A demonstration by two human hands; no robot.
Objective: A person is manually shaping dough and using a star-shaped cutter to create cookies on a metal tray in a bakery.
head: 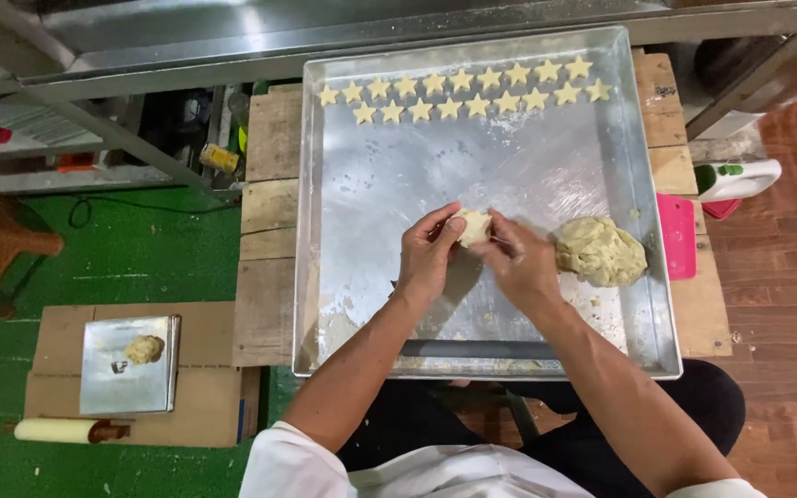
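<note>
A large metal baking tray (pixel 352 231) rests on wooden boards in front of me. Both hands meet over its middle around a small piece of pale dough (pixel 473 226). My left hand (pixel 428 254) pinches it from the left, my right hand (pixel 520 263) from the right. A bigger lump of dough (pixel 600 250) lies on the tray just right of my right hand. Two rows of star-shaped dough pieces (pixel 465 92) line the tray's far edge.
A pink flat object (pixel 676 235) lies against the tray's right side, and a white and green bottle (pixel 738 178) stands beyond it. On the floor at left, a cardboard box (pixel 53 337) carries a small metal tray (pixel 126 373) with a dough lump (pixel 144 349), and a rolling pin (pixel 62 431) lies by it.
</note>
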